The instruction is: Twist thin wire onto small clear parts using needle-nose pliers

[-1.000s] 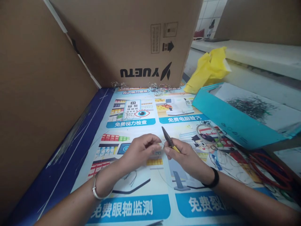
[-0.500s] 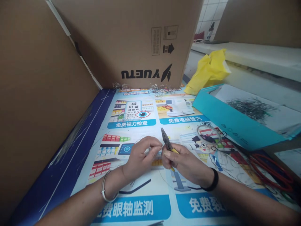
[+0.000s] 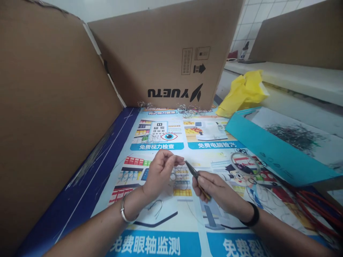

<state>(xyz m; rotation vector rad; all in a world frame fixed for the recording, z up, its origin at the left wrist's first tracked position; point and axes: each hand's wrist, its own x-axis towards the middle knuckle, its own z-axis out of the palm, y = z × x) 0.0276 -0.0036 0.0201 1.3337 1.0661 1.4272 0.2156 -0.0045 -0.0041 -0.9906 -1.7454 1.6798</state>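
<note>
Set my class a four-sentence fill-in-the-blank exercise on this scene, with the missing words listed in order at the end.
1. The right hand holds a pair of ____.
2. The silver bangle is worn on the ____ arm.
3. The wristband on the opposite arm is coloured ____.
4. The letters YUETU on the cardboard appear upside ____.

Missing words: pliers; left; black; down.

Brown cardboard panels point(image 3: 160, 53) are standing along the left and far sides of a counter point(image 3: 193, 214) covered in colourful printed pictures; at upper right, a white-tiled wall point(image 3: 252, 16) is rising behind a pale ledge point(image 3: 297, 75) in dull light.
</note>
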